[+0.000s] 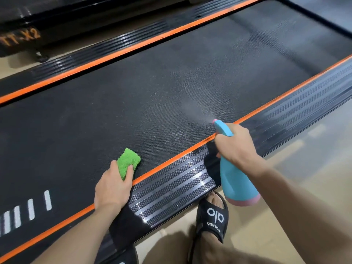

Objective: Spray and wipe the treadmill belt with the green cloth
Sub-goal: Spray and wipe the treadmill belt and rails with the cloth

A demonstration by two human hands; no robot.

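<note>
The black treadmill belt runs diagonally across the view between two orange strips. My left hand grips a folded green cloth and holds it on the belt's near edge. My right hand grips the neck of a blue spray bottle with a pink base, held above the near side rail. A fine mist leaves its nozzle toward the middle of the belt. Small wet droplets glisten on the belt near the nozzle.
A ribbed black side rail lies between me and the belt. My foot in a black slide sandal stands on the beige floor beside the rail. Another black machine sits beyond the far rail. White stripes mark the belt at left.
</note>
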